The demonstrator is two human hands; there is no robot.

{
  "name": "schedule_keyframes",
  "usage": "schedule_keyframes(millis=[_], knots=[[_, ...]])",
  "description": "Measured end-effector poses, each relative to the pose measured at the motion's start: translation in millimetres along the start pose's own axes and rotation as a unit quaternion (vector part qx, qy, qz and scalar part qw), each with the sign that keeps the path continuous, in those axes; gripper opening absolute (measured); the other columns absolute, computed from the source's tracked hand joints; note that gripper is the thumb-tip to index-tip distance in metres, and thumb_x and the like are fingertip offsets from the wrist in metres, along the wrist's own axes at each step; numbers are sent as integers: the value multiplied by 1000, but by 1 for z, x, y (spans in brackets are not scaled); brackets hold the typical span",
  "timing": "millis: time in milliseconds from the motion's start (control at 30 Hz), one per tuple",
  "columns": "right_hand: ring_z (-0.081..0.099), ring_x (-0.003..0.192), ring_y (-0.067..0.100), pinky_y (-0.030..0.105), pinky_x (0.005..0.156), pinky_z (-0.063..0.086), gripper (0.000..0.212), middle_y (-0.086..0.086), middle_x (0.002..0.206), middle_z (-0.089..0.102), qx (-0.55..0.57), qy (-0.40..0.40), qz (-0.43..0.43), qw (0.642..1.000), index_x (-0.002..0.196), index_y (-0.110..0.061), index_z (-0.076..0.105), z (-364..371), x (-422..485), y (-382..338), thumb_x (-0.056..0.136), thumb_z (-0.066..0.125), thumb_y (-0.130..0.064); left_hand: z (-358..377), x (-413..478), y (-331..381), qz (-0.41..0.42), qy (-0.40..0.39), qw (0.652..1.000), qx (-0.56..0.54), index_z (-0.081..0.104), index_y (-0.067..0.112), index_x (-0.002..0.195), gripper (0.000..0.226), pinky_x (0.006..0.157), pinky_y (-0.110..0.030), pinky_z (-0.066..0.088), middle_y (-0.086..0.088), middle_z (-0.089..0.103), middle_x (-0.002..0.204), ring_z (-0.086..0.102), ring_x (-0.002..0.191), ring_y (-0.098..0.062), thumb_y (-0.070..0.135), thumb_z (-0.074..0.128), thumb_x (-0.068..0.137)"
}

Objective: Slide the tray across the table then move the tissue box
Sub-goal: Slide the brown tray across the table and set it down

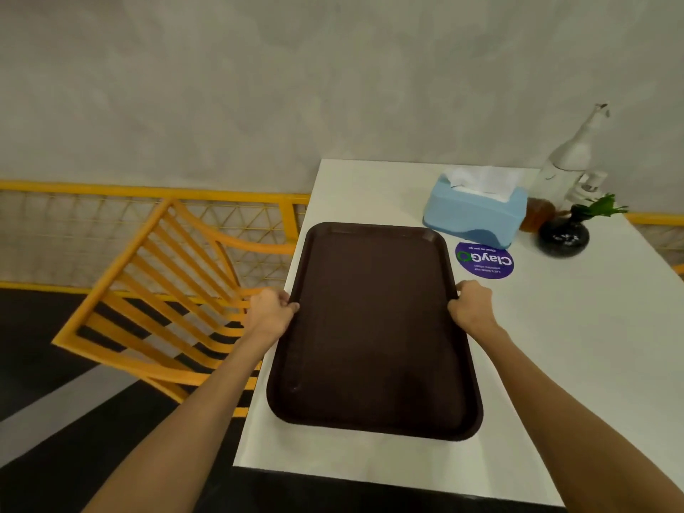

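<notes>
A dark brown tray (374,327) lies flat on the white table (577,346), along its left side. The left hand (272,309) grips the tray's left rim and the right hand (472,303) grips its right rim, fingers curled over the edges. Just beyond the right hand, a round purple sticker (485,261) reads "ClayGo", upside down to the viewer; its smaller print is unreadable. Behind it sits a light blue tissue box (475,211) with white tissue sticking up. Further right stand a small dark vase (564,233) with green leaves and a pale bottle (572,153). An orange chair (159,290) stands left of the table.
</notes>
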State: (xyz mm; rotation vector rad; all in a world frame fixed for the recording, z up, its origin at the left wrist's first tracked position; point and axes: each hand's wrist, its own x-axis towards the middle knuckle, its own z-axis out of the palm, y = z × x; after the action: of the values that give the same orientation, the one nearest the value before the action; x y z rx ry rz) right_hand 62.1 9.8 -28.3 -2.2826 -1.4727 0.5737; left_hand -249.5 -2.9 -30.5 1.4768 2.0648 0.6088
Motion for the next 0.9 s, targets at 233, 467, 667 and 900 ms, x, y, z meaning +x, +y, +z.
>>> schedule_keyframes(millis=[233,467,667,900], knots=[[61,103,40,38,84,51,29,28,115,62,-11,2,1,1000,115,9,58,4,6,-8,87,55,2,-3,13,-2,5,-12,1000,-17,55,20,70,21,87,-39,51,-5,61,79,58,84,-21,21,68,87],[61,106,39,39,89,51,30,26,119,61,-13,0,2,1000,120,8,56,10,6,-12,91,52,1,-3,18,-7,-2,-11,1000,-29,67,3,104,25,90,-39,50,-5,63,82,63,99,-27,20,68,87],[62,102,39,39,86,52,27,26,114,62,-16,3,7,1000,115,8,58,10,6,-10,90,53,1,1,16,-8,1,-9,999,-32,66,3,102,22,82,-33,47,-7,64,80,63,93,-23,18,68,87],[61,100,39,37,81,50,24,27,112,62,-22,-5,13,1000,113,9,58,9,4,-11,91,51,1,1,16,-8,-1,-15,1000,-23,66,5,103,22,86,-38,53,-4,61,81,64,95,-25,20,68,87]])
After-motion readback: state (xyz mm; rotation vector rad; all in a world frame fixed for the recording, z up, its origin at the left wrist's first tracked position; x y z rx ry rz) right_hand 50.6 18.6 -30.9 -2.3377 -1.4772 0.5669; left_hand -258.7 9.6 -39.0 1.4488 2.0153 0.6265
